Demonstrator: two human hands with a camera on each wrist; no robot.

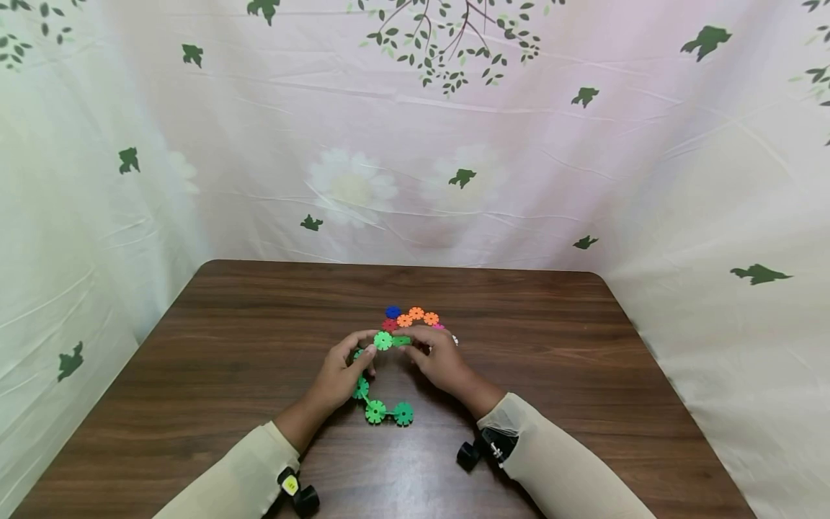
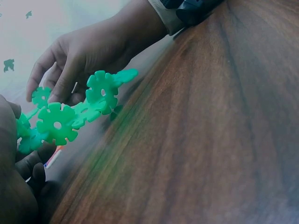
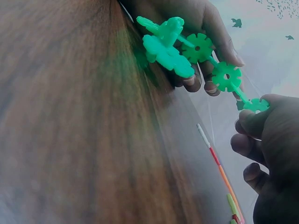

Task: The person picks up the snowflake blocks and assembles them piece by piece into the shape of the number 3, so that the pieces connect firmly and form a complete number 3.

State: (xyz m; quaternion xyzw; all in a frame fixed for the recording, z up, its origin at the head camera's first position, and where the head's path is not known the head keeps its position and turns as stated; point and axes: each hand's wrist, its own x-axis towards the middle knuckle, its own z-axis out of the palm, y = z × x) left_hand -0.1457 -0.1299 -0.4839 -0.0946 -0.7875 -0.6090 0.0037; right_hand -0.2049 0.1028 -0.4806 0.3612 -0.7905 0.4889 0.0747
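A chain of green flower-shaped interlocking discs [image 1: 375, 411] curves between both hands over the table, its lower end towards the person. My left hand [image 1: 337, 371] holds the chain at its left side, thumb and fingers about the discs. My right hand [image 1: 443, 360] pinches the disc at the chain's upper end [image 1: 402, 341] between thumb and fingers. Seen from the right wrist, that end disc [image 3: 255, 105] slots edge-on into a neighbouring flower disc [image 3: 226, 77]. Discs behind the left fingers are partly hidden.
Beyond the hands lie more flower discs on the brown table [image 1: 551, 346]: a blue one [image 1: 393, 311], a red one [image 1: 389, 325], several orange ones [image 1: 416, 313], and a pink one partly behind the right hand. A printed curtain [image 1: 402, 144] stands behind the table.
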